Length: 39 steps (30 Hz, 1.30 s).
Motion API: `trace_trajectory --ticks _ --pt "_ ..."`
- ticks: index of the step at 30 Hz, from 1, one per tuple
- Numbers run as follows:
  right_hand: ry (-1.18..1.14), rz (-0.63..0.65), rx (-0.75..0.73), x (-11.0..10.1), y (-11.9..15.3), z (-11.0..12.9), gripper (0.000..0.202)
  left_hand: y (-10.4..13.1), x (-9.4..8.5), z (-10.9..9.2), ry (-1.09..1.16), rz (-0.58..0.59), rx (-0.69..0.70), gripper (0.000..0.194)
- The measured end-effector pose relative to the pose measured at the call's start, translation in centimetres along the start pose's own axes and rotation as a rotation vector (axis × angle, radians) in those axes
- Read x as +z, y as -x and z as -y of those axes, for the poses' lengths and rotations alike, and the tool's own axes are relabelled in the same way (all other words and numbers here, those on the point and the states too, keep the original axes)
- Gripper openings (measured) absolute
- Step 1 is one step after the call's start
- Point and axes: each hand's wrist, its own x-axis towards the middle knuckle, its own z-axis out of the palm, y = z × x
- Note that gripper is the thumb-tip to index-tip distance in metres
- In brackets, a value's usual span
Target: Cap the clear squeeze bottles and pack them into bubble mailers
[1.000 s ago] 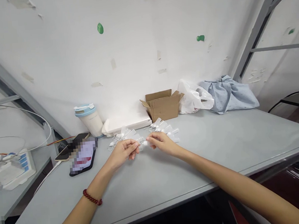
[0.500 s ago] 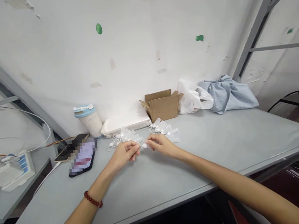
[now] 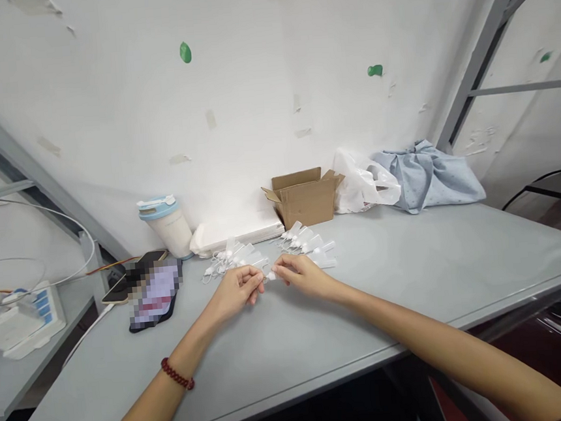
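Note:
Above the grey table, my left hand (image 3: 241, 287) and my right hand (image 3: 302, 274) are close together with fingers pinched. Between their fingertips is a small white piece (image 3: 270, 275), held by my right hand. Whatever my left fingertips pinch is too small to make out. Behind my left hand lies a pile of clear pieces with white ends and thin strings (image 3: 232, 253). A second group of similar clear pieces (image 3: 307, 239) rests behind my right hand.
An open cardboard box (image 3: 309, 204), a white plastic bag (image 3: 361, 187) and a blue cloth bundle (image 3: 432, 177) stand along the wall. White flat sheets (image 3: 240, 232), a lidded cup (image 3: 167, 227) and two phones (image 3: 136, 272) (image 3: 157, 293) are at the left.
Both hands have barely moved and keep their pinched pose. My left wrist has shifted slightly to the right.

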Motion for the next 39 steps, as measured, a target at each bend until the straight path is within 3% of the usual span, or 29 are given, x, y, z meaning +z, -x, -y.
trace_trajectory --ticks 8,32,39 --pt "-0.054 -0.021 -0.008 -0.58 -0.46 0.39 0.028 -0.30 -1.02 0.39 0.099 -0.048 0.006 0.034" --pt "-0.006 0.042 0.019 -0.02 0.23 -0.02 0.028 0.00 -0.19 0.38 0.048 0.010 -0.013 0.026" --pt "0.026 0.055 0.008 -0.31 -0.05 0.55 0.026 -0.13 -0.92 0.51 0.025 0.054 -0.010 0.026"
